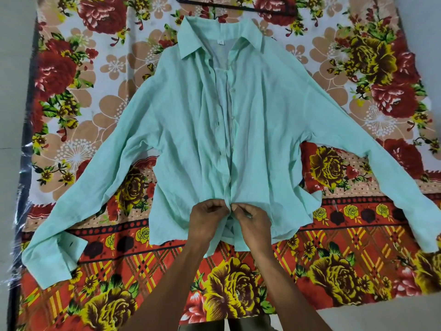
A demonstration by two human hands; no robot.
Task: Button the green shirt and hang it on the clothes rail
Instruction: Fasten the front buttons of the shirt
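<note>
1. Green shirt (262,120) lies flat, front up, on a floral sheet (358,247) spread over the floor; collar points away from the person, hem nearest them
2. Both sleeves are spread wide: one cuff reaches close to the sheet's left border, the other runs to the right border of the view
3. Left hand (206,218) and right hand (253,222) meet at the placket low on the shirt, just above the hem, fingertips nearly touching
4. Left hand pinches one front edge; right hand pinches the opposite edge; both are curled tight on the cloth. The button itself is too small to make out
5. Above the hands the placket gapes open up to the collar; small buttons show along its right edge
6. A dark hanger (238,7) lies on the sheet just past the collar, partly cut off by the top of the view
7. Bare sheet shows on both sides between sleeves and body, and in front of the hem around the forearms
8. Grey floor (14,68) borders the sheet at left and at the lower right corner
</note>
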